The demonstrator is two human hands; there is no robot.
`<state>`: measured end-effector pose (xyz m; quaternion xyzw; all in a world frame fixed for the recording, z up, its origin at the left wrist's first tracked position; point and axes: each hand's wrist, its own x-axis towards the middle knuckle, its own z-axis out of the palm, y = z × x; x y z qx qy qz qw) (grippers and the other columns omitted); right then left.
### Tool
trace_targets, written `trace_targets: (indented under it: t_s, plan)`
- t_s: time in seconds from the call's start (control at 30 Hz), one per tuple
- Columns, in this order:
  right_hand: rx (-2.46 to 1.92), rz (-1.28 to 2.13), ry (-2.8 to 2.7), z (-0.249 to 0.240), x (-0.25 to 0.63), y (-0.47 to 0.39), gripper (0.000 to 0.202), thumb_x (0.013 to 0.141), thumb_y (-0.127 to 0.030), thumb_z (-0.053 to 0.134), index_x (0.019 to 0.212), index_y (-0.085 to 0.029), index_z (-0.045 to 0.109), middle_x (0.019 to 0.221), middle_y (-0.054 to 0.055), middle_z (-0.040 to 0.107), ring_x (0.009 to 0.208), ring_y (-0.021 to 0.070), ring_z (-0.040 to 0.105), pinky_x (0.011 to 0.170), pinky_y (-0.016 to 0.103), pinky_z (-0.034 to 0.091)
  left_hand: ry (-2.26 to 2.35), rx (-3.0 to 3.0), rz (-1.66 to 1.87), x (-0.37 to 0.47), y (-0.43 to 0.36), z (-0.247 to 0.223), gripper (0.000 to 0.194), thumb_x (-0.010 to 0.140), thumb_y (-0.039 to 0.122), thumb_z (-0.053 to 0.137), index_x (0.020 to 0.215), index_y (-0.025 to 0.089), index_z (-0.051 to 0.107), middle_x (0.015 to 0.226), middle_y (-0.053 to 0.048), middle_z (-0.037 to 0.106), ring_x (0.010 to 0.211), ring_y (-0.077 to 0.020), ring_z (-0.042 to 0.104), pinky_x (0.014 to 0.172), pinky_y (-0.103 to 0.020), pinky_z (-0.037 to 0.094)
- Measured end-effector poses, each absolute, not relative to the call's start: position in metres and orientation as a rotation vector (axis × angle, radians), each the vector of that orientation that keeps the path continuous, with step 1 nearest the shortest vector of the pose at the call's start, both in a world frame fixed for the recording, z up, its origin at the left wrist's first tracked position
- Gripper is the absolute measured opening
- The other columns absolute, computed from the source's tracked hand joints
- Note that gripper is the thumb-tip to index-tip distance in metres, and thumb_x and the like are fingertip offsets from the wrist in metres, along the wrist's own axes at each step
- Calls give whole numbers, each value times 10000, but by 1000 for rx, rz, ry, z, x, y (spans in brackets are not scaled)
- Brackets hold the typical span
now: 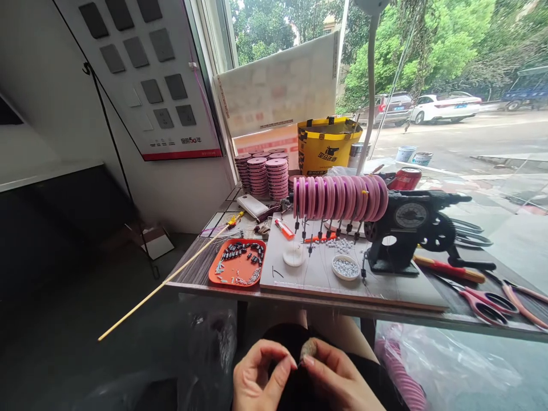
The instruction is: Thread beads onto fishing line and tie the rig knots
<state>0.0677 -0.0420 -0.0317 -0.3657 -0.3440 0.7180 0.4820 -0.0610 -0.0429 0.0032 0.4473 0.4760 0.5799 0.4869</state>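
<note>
Low over the lap, my left hand [262,375] pinches thumb and forefinger together on something too small to make out. Close to its right, my right hand [336,374] is also pinched, with a greyish covering on one fingertip; whatever it holds is too small to tell. The fingertips of both hands nearly meet. Beyond them on the table, an orange tray [233,273] holds black and silver small parts. A white dish [346,267] of small pale beads sits on a board [308,285]. Above the board, pink spools [340,198] hang on a black winding machine [396,231], with black pieces dangling on lines.
Stacked pink spools [258,174] stand at the back beside a yellow bag [329,145]. A thin wooden stick [162,283] juts past the table's left edge. Scissors [488,302] and a red-yellow handled tool [454,269] lie at right. The table's front edge is just beyond the hands.
</note>
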Motion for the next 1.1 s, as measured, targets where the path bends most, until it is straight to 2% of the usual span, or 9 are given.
trace_targets:
  t_s: [0.13, 0.27, 0.4, 0.5, 0.67, 0.77, 1.1]
  plan:
    - [-1093, 1306, -1074, -20, 77, -47, 316, 748, -465, 622, 662, -165, 571, 610, -25, 483, 587, 111, 429, 558, 200, 363, 1256, 1191, 1410, -67, -41, -5, 119, 596, 309, 770, 628, 208, 717, 588, 6, 661, 569, -132, 593, 584, -181, 471]
    - [-1180, 983, -1413, -13, 80, -50, 240, 798, -359, 557, 654, -176, 610, 618, 8, 578, 566, 134, 507, 532, 212, 385, 1292, 1345, 1361, -70, -41, -11, 113, 620, 315, 746, 633, 205, 723, 590, -6, 657, 573, -152, 595, 589, -213, 487]
    - [-1272, 824, -1606, -12, 77, -51, 208, 799, -285, 498, 651, -179, 599, 573, 13, 601, 509, 138, 522, 488, 214, 382, 1333, 1403, 1349, -70, -42, -12, 120, 634, 323, 737, 679, 212, 727, 604, 3, 662, 577, -149, 610, 601, -211, 495]
    - [-1275, 759, -1623, -11, 76, -51, 195, 792, -260, 480, 640, -184, 575, 560, 5, 580, 488, 129, 507, 465, 207, 370, 1305, 1403, 1341, -69, -42, -13, 193, 646, 350, 730, 786, 217, 741, 623, 1, 670, 593, -152, 623, 613, -215, 506]
    - [-1265, 755, -1650, -8, 76, -52, 182, 787, -241, 464, 633, -183, 543, 552, -1, 545, 470, 117, 480, 440, 199, 353, 1299, 1402, 1285, -71, -41, -16, 140, 654, 353, 729, 676, 217, 747, 611, -18, 679, 584, -160, 625, 607, -223, 515]
    - [-1272, 770, -1643, -8, 74, -52, 179, 783, -230, 453, 626, -186, 527, 566, -2, 545, 485, 117, 484, 460, 200, 359, 1308, 1493, 1269, -73, -42, -16, 110, 676, 336, 715, 681, 230, 745, 606, -12, 679, 559, -152, 623, 575, -217, 506]
    - [-1321, 743, -1769, -1, 75, -53, 175, 748, -221, 465, 586, -183, 518, 495, -24, 500, 431, 96, 413, 409, 187, 298, 1140, 2155, 1195, -82, -38, -4, 41, 732, 145, 669, 721, 181, 687, 637, -24, 679, 613, -155, 644, 553, -215, 537]
